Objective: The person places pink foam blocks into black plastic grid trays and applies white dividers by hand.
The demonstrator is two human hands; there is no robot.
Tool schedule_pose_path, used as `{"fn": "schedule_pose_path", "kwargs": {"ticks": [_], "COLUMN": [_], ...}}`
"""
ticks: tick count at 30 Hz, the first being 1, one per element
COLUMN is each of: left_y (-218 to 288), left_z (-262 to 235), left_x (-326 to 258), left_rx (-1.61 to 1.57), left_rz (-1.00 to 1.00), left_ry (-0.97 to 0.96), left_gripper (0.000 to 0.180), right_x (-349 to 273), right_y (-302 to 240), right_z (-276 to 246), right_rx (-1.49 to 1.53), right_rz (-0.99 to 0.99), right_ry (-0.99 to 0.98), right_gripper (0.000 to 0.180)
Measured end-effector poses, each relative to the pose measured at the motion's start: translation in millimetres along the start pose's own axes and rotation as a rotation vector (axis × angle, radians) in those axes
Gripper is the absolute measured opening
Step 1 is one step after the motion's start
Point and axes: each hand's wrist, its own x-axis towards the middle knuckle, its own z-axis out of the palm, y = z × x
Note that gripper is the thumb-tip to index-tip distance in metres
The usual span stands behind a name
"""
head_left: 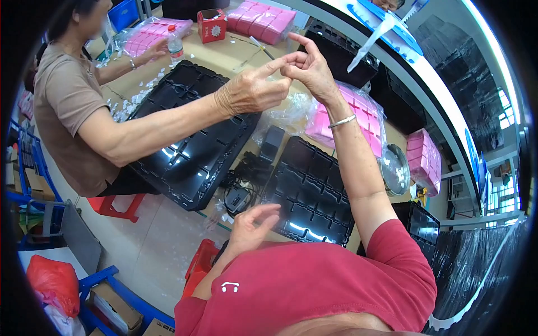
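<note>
My right hand (314, 70) is raised over the table, index finger stretched out. Its thumb and another finger meet the fingertips of a co-worker's hand (252, 89). What lies between our fingers is hidden. A thin pen-like stick (261, 48) shows just beyond these fingers; whether a hand holds it, I cannot tell. Low in front of my body, my left hand (252, 228) is open and holds nothing. Beside it lies a black plastic tray (311, 190) with a ridged grid. A larger black tray (185, 162) sits in front of the co-worker, partly under their arm.
Pink wrapped packs (260, 21) stand along the table's far side. A red box (212, 26) and a red-capped bottle (175, 45) are near the co-worker. Black cables and an adapter (238, 197) lie between the trays. A round clear container (395, 169) stands at right.
</note>
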Motion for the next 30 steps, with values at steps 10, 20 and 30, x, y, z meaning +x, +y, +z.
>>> {"fn": "schedule_pose_path", "kwargs": {"ticks": [10,20,30], "left_y": [-8.4,-83.9,-138.5], "left_z": [-18.9,18.6,36.7], "left_x": [-13.1,27.9,90.3], "left_rx": [0.008,0.288,0.857], "left_rz": [-0.092,-0.005,0.097], "left_ry": [-0.045,-0.011,-0.002], "left_gripper": [0.029,0.038,0.053], "right_x": [32.1,-345.5,-528.7], "right_y": [-0.9,97.2,110.0], "right_z": [19.3,-80.6,-35.5], "right_rx": [-0.038,-0.354,-0.521], "right_rz": [-0.210,0.370,0.913], "right_ry": [0.148,0.757,0.880], "right_gripper": [0.065,0.039,0.033]}}
